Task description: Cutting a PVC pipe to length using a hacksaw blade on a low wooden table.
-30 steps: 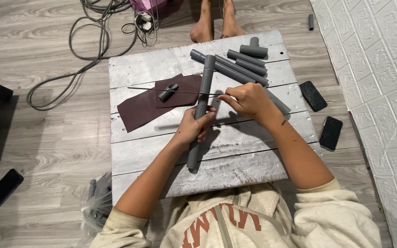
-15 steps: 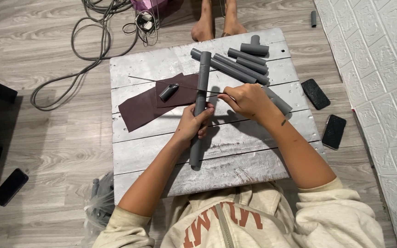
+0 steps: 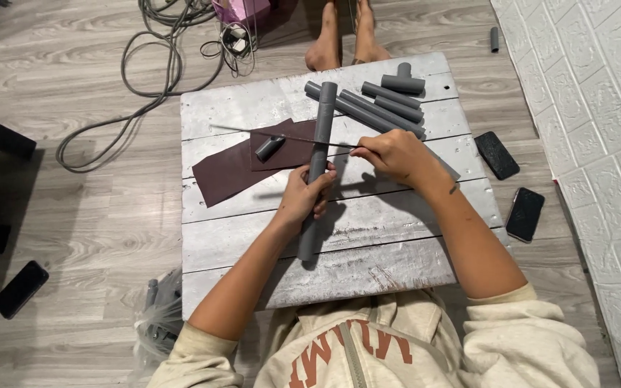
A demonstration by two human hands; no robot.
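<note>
At centre frame, the left hand (image 3: 309, 192) grips a long grey pipe (image 3: 317, 167) lying upright across the pale plank worktop (image 3: 368, 248). The right hand (image 3: 391, 152) is closed on a thin blade (image 3: 282, 134), apparently a saw blade, laid across the pipe's upper part; the pipe looks whole. Dark sandpaper sheets (image 3: 228, 171) and a short fitting (image 3: 269, 147) lie at left, more cut pipes (image 3: 389, 100) at top. Two dark phones (image 3: 510, 183) rest at right; no labels are readable.

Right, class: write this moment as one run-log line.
left hand: grips grey pipe | right hand: holds thin blade across pipe | surface: wooden board
</note>
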